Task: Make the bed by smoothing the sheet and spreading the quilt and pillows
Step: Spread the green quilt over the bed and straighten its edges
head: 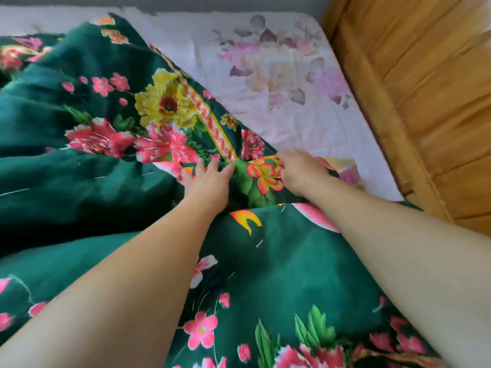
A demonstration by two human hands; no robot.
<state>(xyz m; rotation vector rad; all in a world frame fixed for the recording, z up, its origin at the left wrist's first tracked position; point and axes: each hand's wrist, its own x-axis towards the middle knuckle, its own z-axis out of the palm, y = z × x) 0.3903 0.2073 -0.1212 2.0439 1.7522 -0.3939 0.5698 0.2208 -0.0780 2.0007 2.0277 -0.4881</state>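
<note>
Green floral quilt (87, 166) bunched over pale sheet (279, 75), w/ bare sheet beyond its edge. Left hand (206, 181) flat on quilt, fingers spread; right hand (300, 171) pinching quilt's folded corner. I read step as spreading quilt. Next: draw corner toward wooden frame (414, 102).

This is a bedroom in a home. A bed fills almost the whole view, covered by a pale pink sheet (305, 120) printed with faded flowers. A thick dark green quilt (87, 160) with bright pink and yellow blossoms lies rumpled across it. Along the right side runs a wooden panel (430, 102) of orange-brown planks, probably the bed's headboard or footboard.
</note>
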